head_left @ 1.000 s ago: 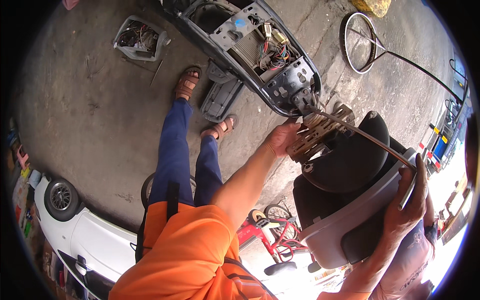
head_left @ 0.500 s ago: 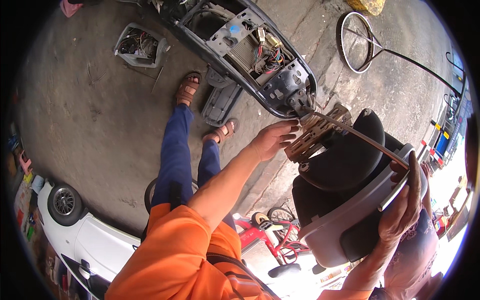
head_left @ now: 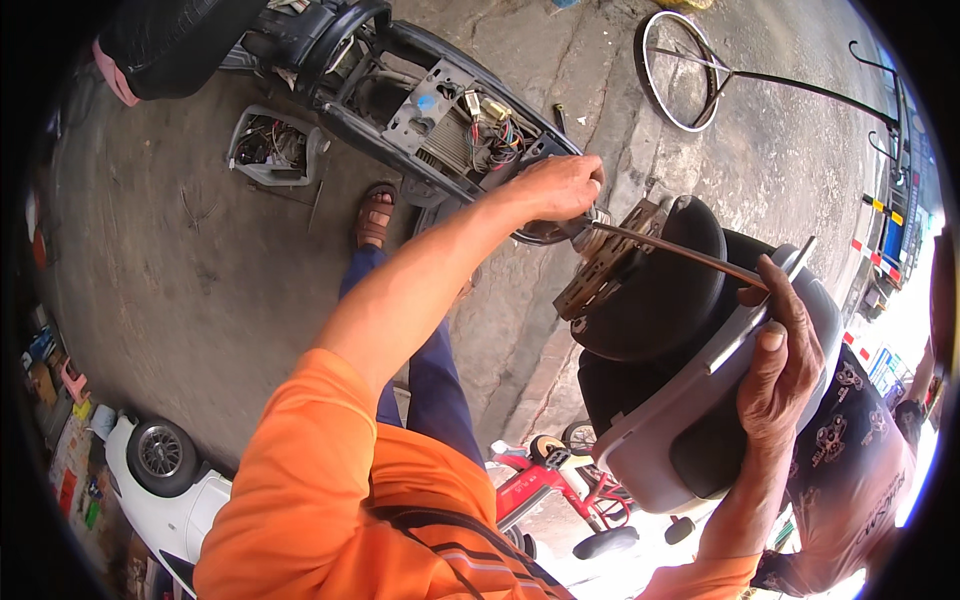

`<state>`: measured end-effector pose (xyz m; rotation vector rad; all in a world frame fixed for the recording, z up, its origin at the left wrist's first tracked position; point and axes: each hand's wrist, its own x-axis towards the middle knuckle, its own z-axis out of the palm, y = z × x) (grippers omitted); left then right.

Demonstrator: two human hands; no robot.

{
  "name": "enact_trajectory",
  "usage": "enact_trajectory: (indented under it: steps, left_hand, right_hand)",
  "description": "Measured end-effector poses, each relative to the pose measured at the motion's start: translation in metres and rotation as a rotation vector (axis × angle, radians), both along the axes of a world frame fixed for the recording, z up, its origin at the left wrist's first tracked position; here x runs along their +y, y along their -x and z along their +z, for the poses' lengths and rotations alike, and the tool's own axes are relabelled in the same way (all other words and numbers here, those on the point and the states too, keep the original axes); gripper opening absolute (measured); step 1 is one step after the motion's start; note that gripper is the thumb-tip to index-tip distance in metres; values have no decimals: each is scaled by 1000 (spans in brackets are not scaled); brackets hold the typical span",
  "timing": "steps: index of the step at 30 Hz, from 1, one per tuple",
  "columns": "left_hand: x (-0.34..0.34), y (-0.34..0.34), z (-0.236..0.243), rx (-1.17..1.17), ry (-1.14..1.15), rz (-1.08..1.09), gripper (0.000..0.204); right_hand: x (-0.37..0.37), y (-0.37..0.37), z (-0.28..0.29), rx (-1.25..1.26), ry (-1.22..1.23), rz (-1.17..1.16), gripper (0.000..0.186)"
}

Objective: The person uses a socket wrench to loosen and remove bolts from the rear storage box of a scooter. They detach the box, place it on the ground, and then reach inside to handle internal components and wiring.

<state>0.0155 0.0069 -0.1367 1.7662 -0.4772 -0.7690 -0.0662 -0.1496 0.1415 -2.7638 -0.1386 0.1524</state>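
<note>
Biggest thing in view is the stripped scooter body [head_left: 440, 120] lying on the concrete up around 11 to 12 o'clock, panels off, wiring and a grey metal plate showing. A loose grey housing with wires [head_left: 272, 150] sits just beside it at 10 o'clock.

Next down in size is the scooter seat [head_left: 690, 380], at about 3 to 4 o'clock, turned so the black padded part and the grey plastic base both show. Looks bulky and awkward more than heavy: the base shell is stiff, the padding soft, so I'd say the rim of the base is the place to grab, not the cushion. A rusty perforated hinge bracket [head_left: 600, 270] sticks out of its upper end, and a thin metal rod [head_left: 680, 255] runs across the top.

The right hand [head_left: 785, 370] is wrapped over the grey rim at 3 o'clock, fingers curled round the edge, holding the seat up. The left hand [head_left: 555, 185] is up near 1 o'clock, fingers closed on the rod's end right at the bracket.

Smaller stuff: a bare wheel rim [head_left: 680, 70] at 1 o'clock, a red kids' trike [head_left: 545, 480] at 6.
</note>
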Motion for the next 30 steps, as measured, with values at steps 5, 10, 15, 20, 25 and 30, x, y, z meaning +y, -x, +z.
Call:
enact_trajectory:
  steps: [5, 10, 15, 20, 25, 30]
  left_hand:
    - [-31, -26, 13, 97, -373, -476, 36]
    - [-38, -42, 18, 478, -280, -531, 31]
    - [-49, -51, 3, 559, -381, -604, 30]
    - [-47, -55, -6, 534, -373, -617, 26]
    - [-47, -59, -12, 624, -325, -670, 20]
    - [-44, -59, -8, 651, -335, -670, 25]
  right_hand:
    - [-3, -1, -1, -5, 9, 22, 57]
    - [-5, 0, -3, -27, -18, 47, 54]
    - [-6, -3, -3, -37, -28, 109, 52]
    - [-6, -3, -3, -42, -33, 142, 50]
    - [-9, -3, -5, -79, -68, 223, 43]
    - [-4, -4, -5, -88, -73, 251, 37]
